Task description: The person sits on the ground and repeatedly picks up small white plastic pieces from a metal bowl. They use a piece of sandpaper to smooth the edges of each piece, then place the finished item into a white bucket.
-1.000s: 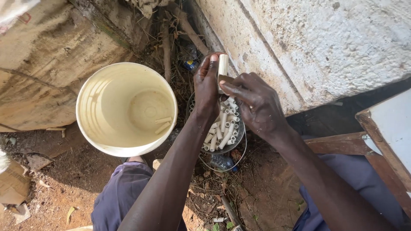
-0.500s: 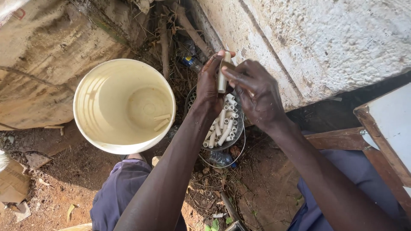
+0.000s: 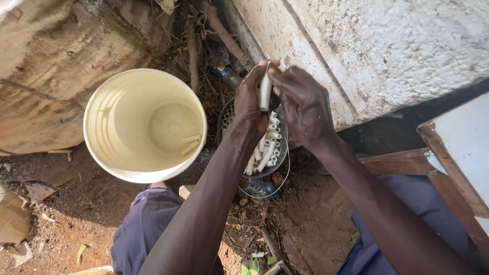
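While my left hand [image 3: 250, 102] and right hand [image 3: 301, 104] both clench one short white tube [image 3: 265, 93], it stands upright between them. More tubes fill the bowl [image 3: 279, 165] just below my grip.

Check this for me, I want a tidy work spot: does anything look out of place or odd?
Mostly litter: a plastic bottle lies on the dirt under the bowl of white tube pieces, another bottle sits among dry sticks by the wall, and cardboard scraps lie at far left.

Outdoor yard – bare red dirt [image 3: 66, 214], rough plastered wall [image 3: 387, 56] (litter about)
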